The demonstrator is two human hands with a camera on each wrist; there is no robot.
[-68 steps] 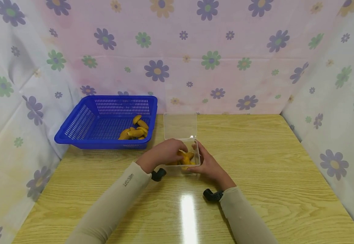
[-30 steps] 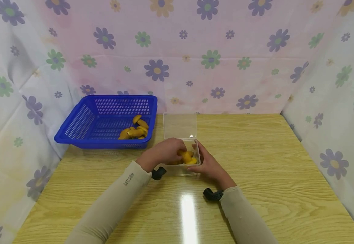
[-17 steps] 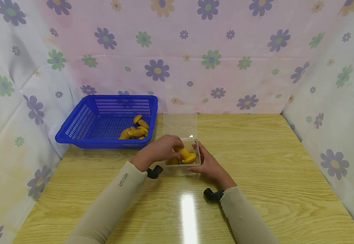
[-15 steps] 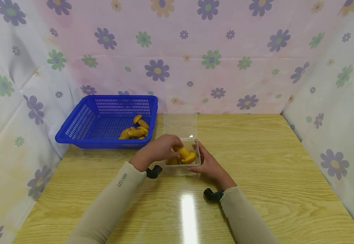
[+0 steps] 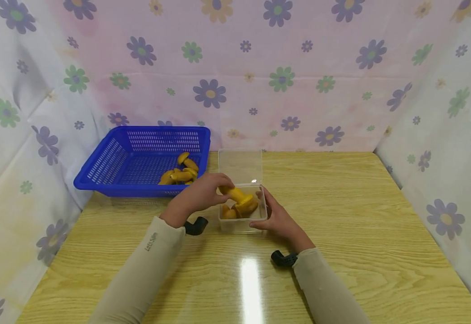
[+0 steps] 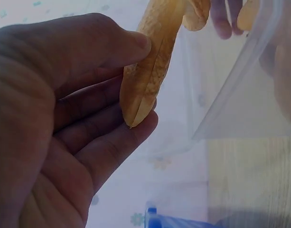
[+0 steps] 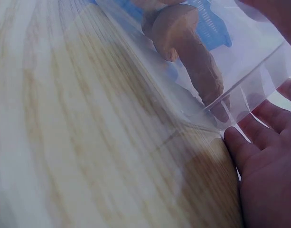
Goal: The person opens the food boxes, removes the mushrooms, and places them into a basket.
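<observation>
My left hand (image 5: 199, 195) pinches a yellow mushroom (image 5: 237, 195) by its stem, thumb against fingers, over a clear plastic box (image 5: 241, 227). The cap points right and down, inside the rim. In the left wrist view the thumb presses on the mushroom's stem (image 6: 152, 61). Other mushrooms (image 5: 230, 213) lie in the box. My right hand (image 5: 280, 220) grips the box's right side, thumb at the front and fingers round the far side. Through the clear wall, the right wrist view shows a mushroom (image 7: 197, 59) inside.
The box's clear lid (image 5: 239, 166) stands raised at the back. A blue perforated basket (image 5: 138, 188) holding several mushrooms (image 5: 178, 175) sits at the back left. Everything stands on a wood-grain table (image 5: 341, 216), with flowered cloth (image 5: 260, 99) behind and at both sides.
My left hand has risen and drawn back to the left, lifting the mushroom's stem end out of the box. My right hand stays on the box.
</observation>
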